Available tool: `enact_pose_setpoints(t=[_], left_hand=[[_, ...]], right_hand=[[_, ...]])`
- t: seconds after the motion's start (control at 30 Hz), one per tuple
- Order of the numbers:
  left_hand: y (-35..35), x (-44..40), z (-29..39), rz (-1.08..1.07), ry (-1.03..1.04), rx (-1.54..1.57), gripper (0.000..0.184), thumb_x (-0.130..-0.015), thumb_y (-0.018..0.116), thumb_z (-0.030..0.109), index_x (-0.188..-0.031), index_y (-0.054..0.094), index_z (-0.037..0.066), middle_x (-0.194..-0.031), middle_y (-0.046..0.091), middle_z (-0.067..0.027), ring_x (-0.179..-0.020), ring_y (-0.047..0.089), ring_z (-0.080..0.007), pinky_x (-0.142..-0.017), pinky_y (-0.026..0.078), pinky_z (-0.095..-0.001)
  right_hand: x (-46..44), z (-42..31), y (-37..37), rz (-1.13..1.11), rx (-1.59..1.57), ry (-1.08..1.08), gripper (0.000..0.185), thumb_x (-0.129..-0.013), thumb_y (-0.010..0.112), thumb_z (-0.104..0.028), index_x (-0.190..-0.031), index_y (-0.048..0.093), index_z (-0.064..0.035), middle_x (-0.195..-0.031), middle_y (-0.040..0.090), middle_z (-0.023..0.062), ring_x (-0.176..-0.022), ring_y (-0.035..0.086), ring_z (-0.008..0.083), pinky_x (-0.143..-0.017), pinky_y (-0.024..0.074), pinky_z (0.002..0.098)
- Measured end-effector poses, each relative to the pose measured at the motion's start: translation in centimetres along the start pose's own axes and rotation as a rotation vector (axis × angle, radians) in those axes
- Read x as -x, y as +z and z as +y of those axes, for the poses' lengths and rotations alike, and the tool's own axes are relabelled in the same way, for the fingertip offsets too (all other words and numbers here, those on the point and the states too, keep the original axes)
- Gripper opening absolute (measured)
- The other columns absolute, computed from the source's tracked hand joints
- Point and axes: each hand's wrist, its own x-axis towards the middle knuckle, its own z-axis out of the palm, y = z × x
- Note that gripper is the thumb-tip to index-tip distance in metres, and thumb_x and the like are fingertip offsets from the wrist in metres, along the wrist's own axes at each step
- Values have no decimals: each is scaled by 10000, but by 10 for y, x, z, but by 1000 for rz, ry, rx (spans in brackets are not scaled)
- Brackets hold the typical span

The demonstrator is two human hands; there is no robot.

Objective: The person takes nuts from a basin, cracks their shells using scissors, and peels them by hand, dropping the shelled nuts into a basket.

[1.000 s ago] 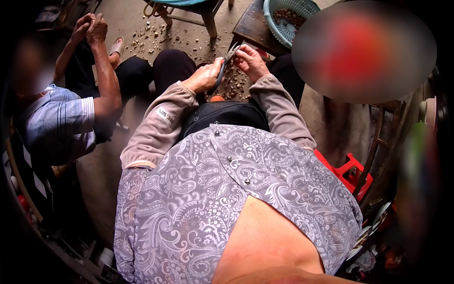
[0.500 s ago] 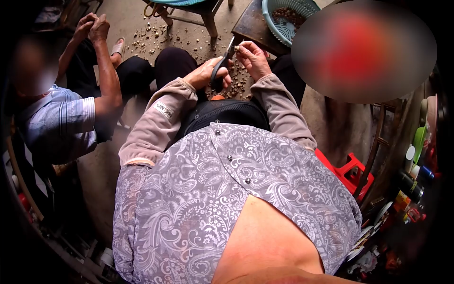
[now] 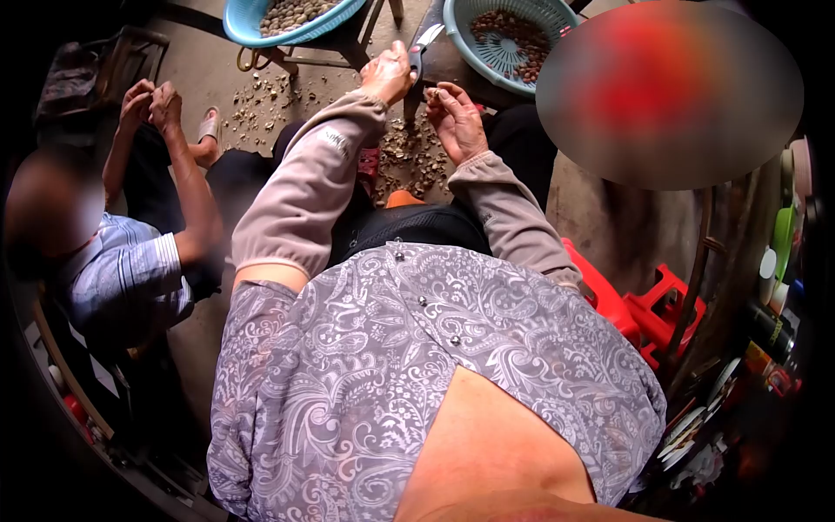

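Note:
My left hand (image 3: 389, 75) is closed round the black handles of scissors (image 3: 417, 59), whose metal blades point away from me. My right hand (image 3: 458, 122) pinches a small pale brown piece, seemingly a nut (image 3: 433, 96), between thumb and fingertips. It is too small to make out well. Just beyond both hands, a light blue plastic basket (image 3: 454, 36) with reddish-brown kernels (image 3: 513, 43) sits on a dark wooden stool (image 3: 432, 65). To the left, a blue basin (image 3: 239, 22) holds many tan nuts in their shells (image 3: 300, 14).
Broken shells (image 3: 409, 157) litter the floor between my legs and farther left. Another person (image 3: 130, 261) sits at my left, hands raised together. A red plastic stool (image 3: 661, 304) stands at my right, near assorted items (image 3: 765, 339). A blurred patch covers the upper right.
My left hand has moved forward with the scissors, away from the right hand. The right hand has lowered slightly. The view has shifted, showing more of the blue basin and the basket.

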Motion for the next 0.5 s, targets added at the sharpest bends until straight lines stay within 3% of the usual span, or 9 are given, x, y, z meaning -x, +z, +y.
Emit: enact_pose_setpoints(t=[0.07,0.17,0.2,0.3,0.33,0.43,0.5], left_hand=[[-6,-14,22,23,-2,-70,496,-813,661,334,-1085,439,-16,-1063,584,-267,-998,597,-379,-838,484,-431],[12,-38,26,44,105,25,517,-793,673,324,-1137,461,0,-995,617,-246,-1014,586,-390,-833,483,-443],[14,-41,27,92,178,41,392,-816,641,269,-1100,520,28,-983,635,-211,-997,598,-370,-821,491,-435],[21,-39,25,155,280,-127,253,-845,592,196,-1056,582,57,-1016,639,-181,-961,612,-355,-817,495,-414],[12,-25,28,256,297,-75,171,-877,545,144,-1004,620,57,-983,659,-149,-869,648,-304,-768,518,-369],[-3,16,22,90,202,516,166,-889,538,138,-996,624,45,-906,672,-137,-787,658,-243,-707,528,-329],[-10,49,19,53,264,620,163,-892,565,152,-967,619,17,-836,669,-122,-760,649,-185,-669,515,-298]], right_hand=[[-2,0,-3,18,-5,-19,162,-887,588,-55,-1048,592,-69,-991,656,63,-824,600,114,-718,494,251],[-2,-1,-6,47,16,-29,155,-894,577,-61,-1048,603,-64,-1012,655,79,-853,601,120,-768,495,249],[-2,-1,-7,77,36,-28,156,-895,578,-61,-1049,602,-62,-1012,655,73,-874,608,128,-772,494,250],[-2,2,-7,109,91,-60,160,-896,579,-67,-1055,601,-61,-1014,656,70,-890,621,138,-779,499,263],[-4,3,-12,88,100,-75,165,-896,576,-59,-1060,601,-57,-999,656,63,-899,630,144,-794,506,264],[-2,3,-5,164,86,-87,161,-873,605,-32,-1033,606,-38,-951,646,54,-830,636,144,-713,521,239],[0,5,-2,124,90,-68,167,-865,615,-25,-1031,607,-30,-951,644,64,-837,639,146,-713,521,224]])
